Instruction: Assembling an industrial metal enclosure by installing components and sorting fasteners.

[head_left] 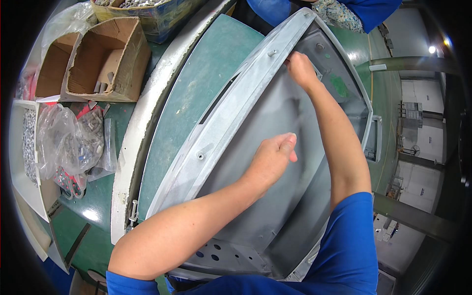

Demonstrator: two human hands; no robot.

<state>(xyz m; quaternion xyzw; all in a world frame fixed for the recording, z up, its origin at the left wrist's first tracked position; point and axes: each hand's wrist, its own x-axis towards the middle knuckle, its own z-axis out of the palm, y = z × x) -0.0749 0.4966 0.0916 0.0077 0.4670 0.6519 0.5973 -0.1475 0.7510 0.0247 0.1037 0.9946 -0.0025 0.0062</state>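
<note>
The grey metal cabinet [282,115] lay at centre on the green bench [196,73], its long axis running from 7 o'clock to 1 o'clock, open side facing up. The right hand [301,70], toward 1 o'clock, had bent fingers at the cabinet's inner rim; whether it gripped anything, I cannot tell. The left hand [273,156] was loosely closed over the interior. A cardboard box [135,73] stood at 10 o'clock

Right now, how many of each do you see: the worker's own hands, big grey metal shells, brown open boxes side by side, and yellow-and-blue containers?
Hands: 2 (left hand, right hand)
Grey metal shell: 1
Brown open boxes: 2 (left box, right box)
Yellow-and-blue container: 1
Total: 6
</note>
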